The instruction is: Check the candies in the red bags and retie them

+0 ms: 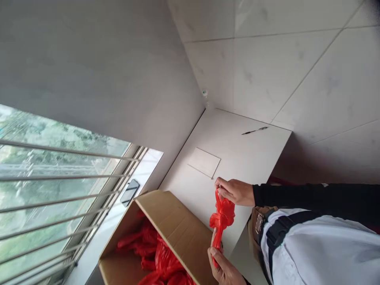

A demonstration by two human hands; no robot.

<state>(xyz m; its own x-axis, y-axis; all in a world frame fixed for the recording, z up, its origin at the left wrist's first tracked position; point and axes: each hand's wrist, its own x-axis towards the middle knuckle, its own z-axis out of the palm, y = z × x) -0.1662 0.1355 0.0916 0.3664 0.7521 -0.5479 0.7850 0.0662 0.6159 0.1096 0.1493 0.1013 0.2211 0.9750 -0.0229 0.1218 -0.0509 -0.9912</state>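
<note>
Red plastic bag [224, 215] is being held bunched between the two hands, above the white table [243, 158] and beside the cardboard box [178, 221]. The right hand [239, 192] is pinching one end between thumb and fingers, while the left hand [226, 271] is gripping the twisted other end, its wrist running out of view at the bottom. Crumpled folds are hiding the bag's middle, so whether it is knotted is escaping the eye. More red plastic [166, 261] is lying inside the box; the box wall is covering part of that pile, and the picture's bottom edge is cutting off both. A pen [254, 131] is lying on the table, and a flat pale rectangle [204, 162] is nearly blending into its surface. A dark phone-like object [130, 192] is resting on the sill [150, 160] beside the window bars [68, 178]
</note>
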